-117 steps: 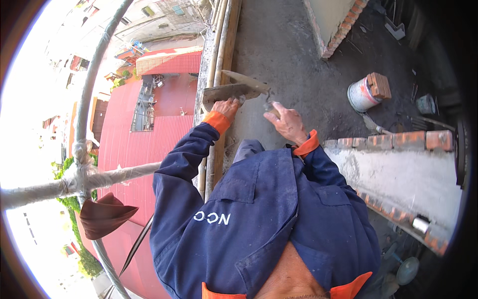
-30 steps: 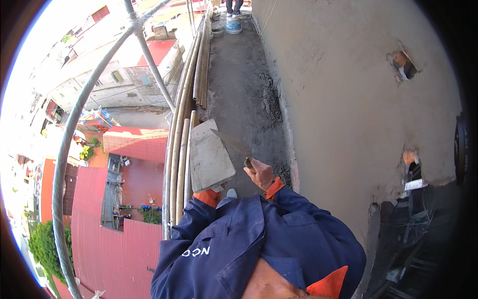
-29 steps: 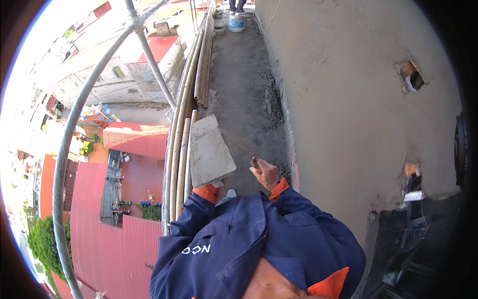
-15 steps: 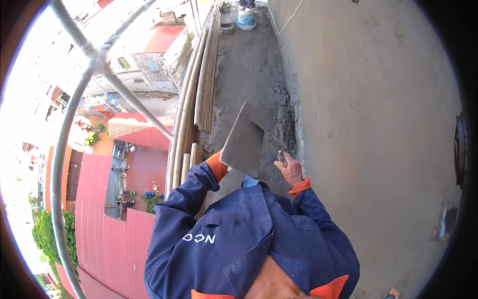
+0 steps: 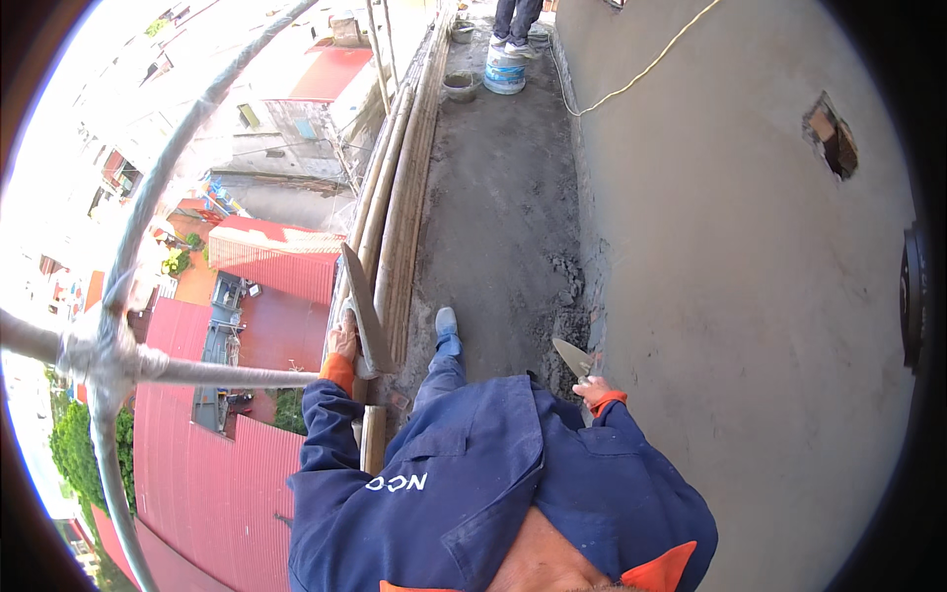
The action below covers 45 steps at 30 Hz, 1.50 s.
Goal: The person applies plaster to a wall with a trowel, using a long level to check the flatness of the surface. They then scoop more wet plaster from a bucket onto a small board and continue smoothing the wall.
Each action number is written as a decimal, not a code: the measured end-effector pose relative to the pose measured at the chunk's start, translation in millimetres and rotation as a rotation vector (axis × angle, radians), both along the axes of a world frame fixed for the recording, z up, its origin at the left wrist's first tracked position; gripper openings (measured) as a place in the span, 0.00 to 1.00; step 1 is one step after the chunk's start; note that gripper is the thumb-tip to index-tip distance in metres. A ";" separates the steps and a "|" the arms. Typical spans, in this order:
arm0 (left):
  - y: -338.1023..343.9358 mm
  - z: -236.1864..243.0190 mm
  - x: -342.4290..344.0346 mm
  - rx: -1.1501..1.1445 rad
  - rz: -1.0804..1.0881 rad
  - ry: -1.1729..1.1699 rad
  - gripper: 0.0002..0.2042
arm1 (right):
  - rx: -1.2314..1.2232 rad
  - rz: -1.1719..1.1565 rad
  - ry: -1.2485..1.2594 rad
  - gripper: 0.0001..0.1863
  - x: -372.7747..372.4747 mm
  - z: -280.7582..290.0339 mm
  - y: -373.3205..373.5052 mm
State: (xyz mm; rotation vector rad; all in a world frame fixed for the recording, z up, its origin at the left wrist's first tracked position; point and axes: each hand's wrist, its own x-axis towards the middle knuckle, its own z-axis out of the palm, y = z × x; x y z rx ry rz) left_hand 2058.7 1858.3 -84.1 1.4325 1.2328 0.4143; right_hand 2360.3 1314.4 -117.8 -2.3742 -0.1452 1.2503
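On the left, beside the long poles, my left hand is closed at the back of a flat grey plastering float. The float is tipped up nearly edge-on, and its handle is mostly hidden. My right hand grips a pointed trowel by its handle, low beside the wall. The blade points away from me and to the left, above a strip of wet mortar along the wall's foot. The two tools are well apart.
A rendered wall with a hole rises on the right. Long poles edge the walkway on the left, past a scaffold joint. Ahead, a person stands at a bucket, near a mortar tub.
My left hand has swung left and tipped the float from flat to edge-on. The right hand has moved slightly down, the trowel now away from the float. More of the walkway ahead shows.
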 end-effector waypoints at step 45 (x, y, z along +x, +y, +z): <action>651.5 -135.2 1047.9 0.164 -0.645 0.747 0.24 | -0.052 0.267 -0.198 0.30 1037.5 -69.4 876.7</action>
